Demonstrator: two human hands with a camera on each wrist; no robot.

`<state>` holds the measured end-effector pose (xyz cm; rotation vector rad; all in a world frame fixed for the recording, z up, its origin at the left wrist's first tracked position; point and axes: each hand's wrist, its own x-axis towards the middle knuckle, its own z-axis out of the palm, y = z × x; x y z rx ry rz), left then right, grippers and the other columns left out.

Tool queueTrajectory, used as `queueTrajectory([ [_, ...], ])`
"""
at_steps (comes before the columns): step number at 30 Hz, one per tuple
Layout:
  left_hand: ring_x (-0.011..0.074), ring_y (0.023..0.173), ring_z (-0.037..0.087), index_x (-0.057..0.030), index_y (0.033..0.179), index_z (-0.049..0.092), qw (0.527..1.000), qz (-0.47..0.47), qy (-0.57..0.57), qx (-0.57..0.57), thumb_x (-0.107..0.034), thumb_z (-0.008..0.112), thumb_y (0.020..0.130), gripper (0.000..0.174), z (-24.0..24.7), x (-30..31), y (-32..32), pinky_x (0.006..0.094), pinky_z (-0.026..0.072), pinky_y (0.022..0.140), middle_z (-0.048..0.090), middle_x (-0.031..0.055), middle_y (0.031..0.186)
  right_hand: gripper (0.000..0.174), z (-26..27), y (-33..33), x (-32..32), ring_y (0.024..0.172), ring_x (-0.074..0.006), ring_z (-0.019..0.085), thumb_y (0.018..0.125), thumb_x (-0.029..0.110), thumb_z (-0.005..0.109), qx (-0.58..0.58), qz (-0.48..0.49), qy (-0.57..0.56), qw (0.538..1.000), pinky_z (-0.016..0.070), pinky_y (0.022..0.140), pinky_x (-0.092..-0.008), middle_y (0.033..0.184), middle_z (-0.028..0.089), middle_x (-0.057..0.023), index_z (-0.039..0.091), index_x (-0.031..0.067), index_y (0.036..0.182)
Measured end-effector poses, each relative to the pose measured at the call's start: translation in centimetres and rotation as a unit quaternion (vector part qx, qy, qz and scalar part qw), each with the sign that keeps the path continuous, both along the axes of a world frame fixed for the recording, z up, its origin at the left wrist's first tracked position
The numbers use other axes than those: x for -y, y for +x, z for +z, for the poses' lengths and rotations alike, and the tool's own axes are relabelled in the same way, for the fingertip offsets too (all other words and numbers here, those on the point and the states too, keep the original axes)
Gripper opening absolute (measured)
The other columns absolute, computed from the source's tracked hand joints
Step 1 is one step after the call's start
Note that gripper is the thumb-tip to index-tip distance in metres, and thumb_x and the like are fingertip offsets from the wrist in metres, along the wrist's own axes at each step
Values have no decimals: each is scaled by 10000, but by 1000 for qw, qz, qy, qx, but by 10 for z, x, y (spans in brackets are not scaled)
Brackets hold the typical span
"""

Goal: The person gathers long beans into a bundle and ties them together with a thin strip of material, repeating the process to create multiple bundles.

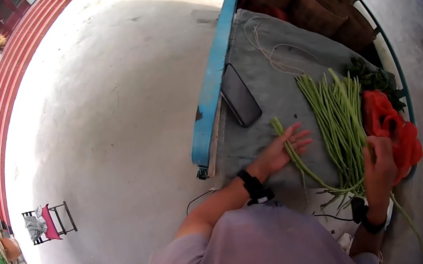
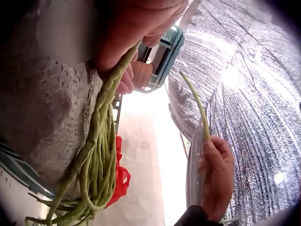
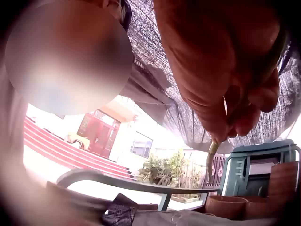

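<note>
My left hand (image 1: 289, 145) holds a few long green beans (image 1: 302, 165) across its palm, with fingers spread to the right. In the left wrist view these beans (image 2: 104, 94) run from under the thumb down to a tangle of ends. My right hand (image 1: 380, 162) is raised at the right, beside the bean pile. It pinches a single long bean (image 2: 197, 101), whose short end sticks up past the fingers in the left wrist view; an end (image 3: 211, 157) also shows below the fingertips in the right wrist view. A large pile of long beans (image 1: 334, 120) lies between the hands.
A red plastic bag (image 1: 393, 133) and dark leafy greens (image 1: 371, 77) sit right of the pile. A phone (image 1: 240, 95) lies near the blue rail (image 1: 218, 66) on the grey cloth (image 1: 276, 90), with loose string (image 1: 276, 55) beyond. Woven baskets (image 1: 316, 12) stand at the back.
</note>
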<state>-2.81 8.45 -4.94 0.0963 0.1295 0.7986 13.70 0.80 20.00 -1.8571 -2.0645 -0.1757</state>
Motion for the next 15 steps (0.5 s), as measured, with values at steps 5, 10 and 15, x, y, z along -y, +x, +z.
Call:
queueTrajectory([
  [5, 307, 1307, 428, -84, 1474, 215, 999, 23, 4, -41, -367, 344, 1031, 542, 9, 1, 0, 396, 400, 1061, 315, 141, 1493, 171, -140, 7, 45, 764, -207, 587, 829, 25, 638, -282, -53, -206, 935, 464, 669, -308, 932, 568, -96, 586, 30, 992],
  [10, 288, 1118, 568, -77, 1452, 267, 995, 4, 11, -97, -354, 379, 1025, 522, 7, -1, -1, 403, 453, 988, 563, 107, 1229, 183, -163, 10, 55, 756, -186, 566, 831, 12, 638, -350, -48, -160, 922, 455, 673, -282, 913, 577, -87, 609, 20, 1011],
  [15, 244, 1026, 595, -78, 1430, 324, 996, -5, -7, -91, -342, 421, 1017, 500, 11, 2, -1, 402, 455, 968, 614, 60, 984, 157, -159, 9, 43, 787, -191, 592, 838, 23, 645, -338, -27, -139, 931, 466, 688, -293, 898, 603, -91, 640, 26, 995],
])
